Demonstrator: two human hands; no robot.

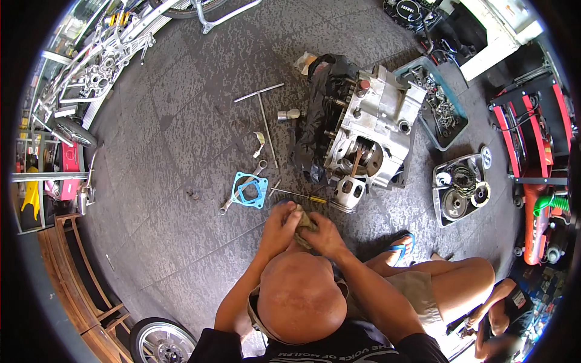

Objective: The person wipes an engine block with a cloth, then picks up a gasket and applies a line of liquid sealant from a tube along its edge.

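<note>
My left hand [279, 228] and my right hand [327, 235] are close together low in the middle of the head view. Both are closed on a crumpled olive-tan rag [306, 221], whose lower part is hidden. Just beyond them lies a screwdriver [317, 199] with a yellow and black handle. Its shaft points left toward a blue gasket [261, 197], which lies over a combination wrench [224, 210]. Right of the screwdriver, a piston [348, 194] hangs out of a silver engine case [390, 100] on its connecting rod [357, 162].
A black plastic bag [310, 148] lies beside the engine case. Left of it are a T-handle wrench [265, 124] and a metal socket [289, 114]. To the right stand a teal bin [444, 147] of small parts and a metal cover [440, 213] holding gears. Another person's arm [484, 302] shows lower right.
</note>
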